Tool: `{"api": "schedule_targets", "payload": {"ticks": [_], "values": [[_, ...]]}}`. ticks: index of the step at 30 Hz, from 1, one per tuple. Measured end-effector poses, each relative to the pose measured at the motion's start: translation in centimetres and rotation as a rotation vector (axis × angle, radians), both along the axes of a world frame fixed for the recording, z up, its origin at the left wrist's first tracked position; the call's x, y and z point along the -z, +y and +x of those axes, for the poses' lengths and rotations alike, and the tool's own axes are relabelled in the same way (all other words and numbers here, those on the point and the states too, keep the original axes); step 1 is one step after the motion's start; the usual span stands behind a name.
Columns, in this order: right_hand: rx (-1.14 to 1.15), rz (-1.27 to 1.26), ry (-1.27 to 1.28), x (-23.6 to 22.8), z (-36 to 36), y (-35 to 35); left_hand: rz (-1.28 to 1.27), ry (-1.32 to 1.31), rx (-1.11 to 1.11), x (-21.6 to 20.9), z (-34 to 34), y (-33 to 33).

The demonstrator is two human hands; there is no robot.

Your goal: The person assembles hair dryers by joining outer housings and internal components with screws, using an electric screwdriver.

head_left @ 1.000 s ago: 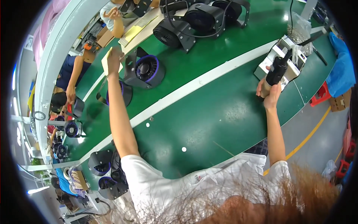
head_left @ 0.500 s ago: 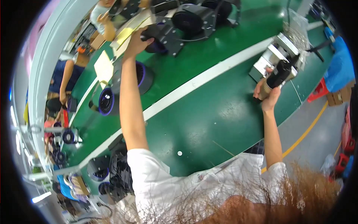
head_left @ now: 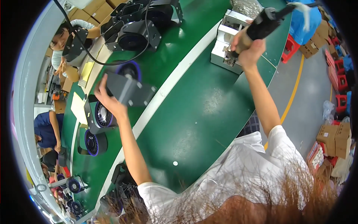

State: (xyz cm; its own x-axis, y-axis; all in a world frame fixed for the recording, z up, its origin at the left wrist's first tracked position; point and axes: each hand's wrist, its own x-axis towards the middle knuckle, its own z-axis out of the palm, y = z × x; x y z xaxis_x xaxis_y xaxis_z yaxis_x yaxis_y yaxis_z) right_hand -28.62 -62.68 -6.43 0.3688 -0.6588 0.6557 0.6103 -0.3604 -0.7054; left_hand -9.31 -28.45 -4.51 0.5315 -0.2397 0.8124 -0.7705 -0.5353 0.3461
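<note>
While the left hand holds a dark fan — blurred, over the green bench — the right hand grips a black power tool near white boxes; two purple-rimmed fans sit left of the held one.

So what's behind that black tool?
Part of some white equipment and a clear bag. Whatever the black tool and right hand cover directly can't be seen.
</note>
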Motion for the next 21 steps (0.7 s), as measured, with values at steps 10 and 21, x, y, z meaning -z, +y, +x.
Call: {"api": "schedule_targets", "payload": {"ticks": [10,21], "values": [[-0.241,0.066,0.224,-3.4,0.4,4.6,0.069,0.198,0.482,2.4,-14.9,-4.9],[-0.623,0.124,0.044,-10.2,0.7,14.1,-0.04,0.148,0.514,3.2,-15.3,-5.5]]}}
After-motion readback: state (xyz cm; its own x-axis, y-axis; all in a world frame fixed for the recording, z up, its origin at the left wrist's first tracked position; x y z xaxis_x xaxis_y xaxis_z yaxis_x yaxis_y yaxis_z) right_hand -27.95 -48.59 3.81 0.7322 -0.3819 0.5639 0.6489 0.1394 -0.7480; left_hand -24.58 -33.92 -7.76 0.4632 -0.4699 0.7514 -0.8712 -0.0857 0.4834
